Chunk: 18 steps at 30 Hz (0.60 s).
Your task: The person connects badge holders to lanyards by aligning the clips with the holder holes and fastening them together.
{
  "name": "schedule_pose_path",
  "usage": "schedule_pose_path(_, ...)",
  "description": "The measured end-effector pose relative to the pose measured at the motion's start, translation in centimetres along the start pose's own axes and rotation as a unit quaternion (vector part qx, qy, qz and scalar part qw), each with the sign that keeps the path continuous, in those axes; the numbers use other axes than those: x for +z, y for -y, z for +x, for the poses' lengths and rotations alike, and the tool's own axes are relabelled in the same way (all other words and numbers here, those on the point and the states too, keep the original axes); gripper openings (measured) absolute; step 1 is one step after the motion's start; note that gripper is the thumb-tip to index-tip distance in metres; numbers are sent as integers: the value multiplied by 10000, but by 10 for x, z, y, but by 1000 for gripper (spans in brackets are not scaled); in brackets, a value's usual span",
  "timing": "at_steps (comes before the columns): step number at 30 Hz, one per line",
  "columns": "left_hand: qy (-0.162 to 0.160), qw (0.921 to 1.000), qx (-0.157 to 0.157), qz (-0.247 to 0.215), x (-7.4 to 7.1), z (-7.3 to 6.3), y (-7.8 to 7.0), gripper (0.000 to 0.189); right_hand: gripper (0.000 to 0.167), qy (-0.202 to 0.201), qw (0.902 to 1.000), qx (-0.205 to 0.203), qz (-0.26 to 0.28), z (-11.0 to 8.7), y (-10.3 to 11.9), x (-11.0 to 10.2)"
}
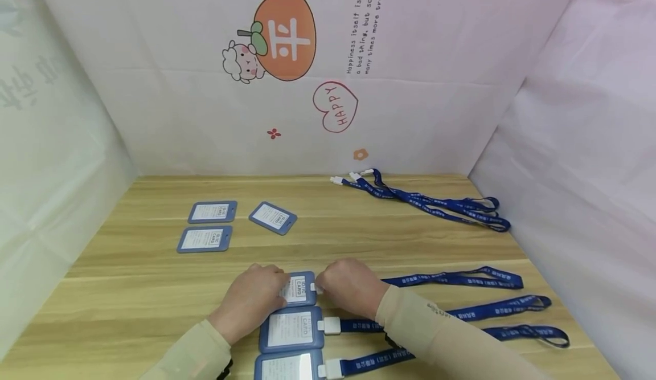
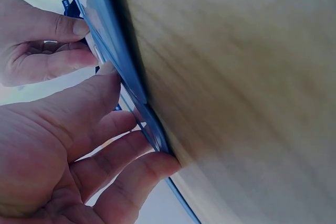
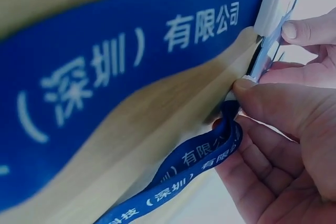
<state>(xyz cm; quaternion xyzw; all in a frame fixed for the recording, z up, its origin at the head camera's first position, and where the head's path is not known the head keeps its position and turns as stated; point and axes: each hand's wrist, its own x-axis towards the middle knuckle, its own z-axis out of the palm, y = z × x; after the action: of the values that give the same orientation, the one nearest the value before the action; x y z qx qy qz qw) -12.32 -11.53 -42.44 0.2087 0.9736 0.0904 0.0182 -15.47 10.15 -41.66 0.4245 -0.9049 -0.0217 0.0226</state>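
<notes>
In the head view my left hand [image 1: 252, 297] grips the left side of a blue card holder [image 1: 310, 296] lying flat on the table. Thumb and fingers hold its edges in the left wrist view. My right hand [image 1: 352, 284] pinches the white clip at that holder's slotted end, where a blue lanyard [image 1: 461, 278] trails off to the right. The clip is mostly covered by the fingers; the right wrist view shows the lanyard [image 3: 197, 163] running out from them. Just below lie a second card holder [image 1: 292, 330] and a third card holder [image 1: 287, 367], each joined to a lanyard by a white clip [image 1: 332, 326].
Toward the back left lie three loose blue card holders, one [image 1: 273, 217] angled and two [image 1: 212, 211] [image 1: 204, 238] stacked in a column. Several blue lanyards [image 1: 425, 200] with white clips lie at the back right. White printed cloth walls [image 1: 205, 123] border the wooden table [image 1: 128, 289].
</notes>
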Motion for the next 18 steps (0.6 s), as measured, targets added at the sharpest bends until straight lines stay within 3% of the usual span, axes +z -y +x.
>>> schedule_pose_path(7,78,9996,-100,-248,-1,-1,1,36,13,41,9994,143,301,-1,-1,1)
schedule_pose_path(18,-56,9993,-78,-360,-1,-3,-1,35,16,36,9988,261,402,-2,-4,1)
